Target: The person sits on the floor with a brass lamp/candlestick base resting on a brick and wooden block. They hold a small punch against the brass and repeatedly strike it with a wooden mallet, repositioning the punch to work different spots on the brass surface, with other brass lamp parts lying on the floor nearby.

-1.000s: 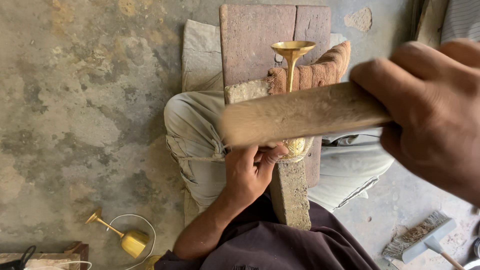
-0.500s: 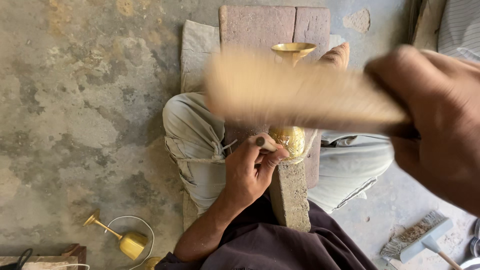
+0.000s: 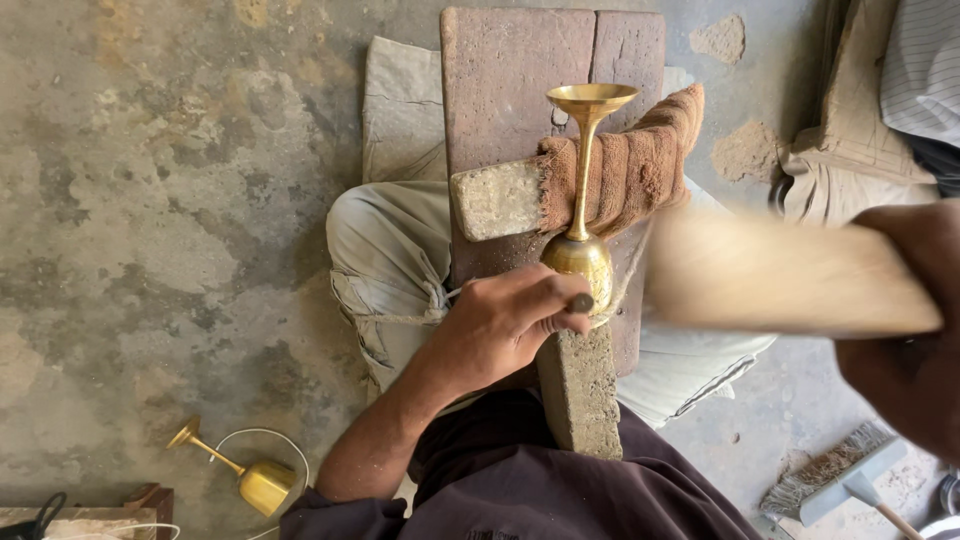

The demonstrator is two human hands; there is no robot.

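Left hand (image 3: 505,325) pinches a punch against the brass goblet (image 3: 582,200); right hand (image 3: 905,320) grips a wooden mallet (image 3: 790,280) beside it. A mis-swing could strike fingers.

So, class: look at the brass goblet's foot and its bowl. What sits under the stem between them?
In the head view, a brown towel wrapped over a stone block lies under the brass goblet stem, between foot and bowl.

Two brass goblets: one (image 3: 583,200) rests on the cloth-wrapped block (image 3: 560,195), the other (image 3: 245,470) lies on the floor well left of and below it. Two hands: the left (image 3: 500,325) just below the block, the right (image 3: 905,330) to its right. One wooden bat (image 3: 790,280), one brush (image 3: 835,480) at lower right.
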